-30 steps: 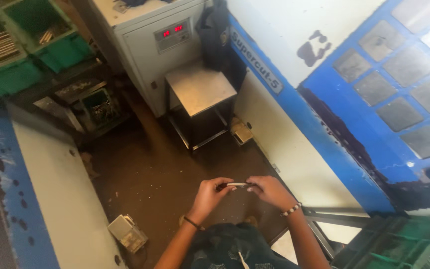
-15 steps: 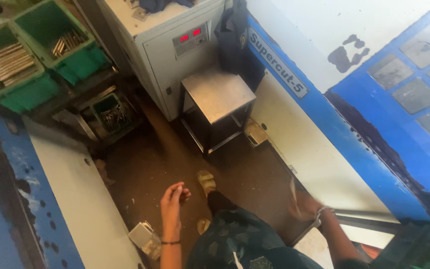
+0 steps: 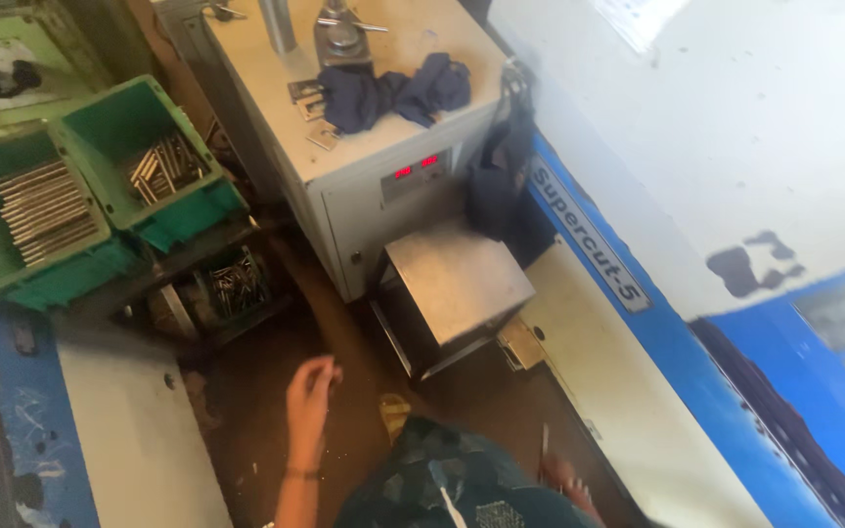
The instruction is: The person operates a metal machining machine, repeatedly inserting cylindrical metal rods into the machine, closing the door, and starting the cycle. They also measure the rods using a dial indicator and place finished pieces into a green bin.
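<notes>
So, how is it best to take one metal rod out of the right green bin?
Probably from above, pinching one top rod near its middle. The rods lie flat and side by side in a loose heap, and the walls of the green bin close off every side, so only the open top gives the hand room.

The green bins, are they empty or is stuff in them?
Not empty. Both green bins hold metal rods lying in rows.

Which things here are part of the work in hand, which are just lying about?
In hand:
left hand, raised, fingers bunched; whether it holds anything is unclear
right hand, low, a thin rod by it
green bins of metal rods

Lying about:
dark cloth on the grey machine
metal stool
</notes>
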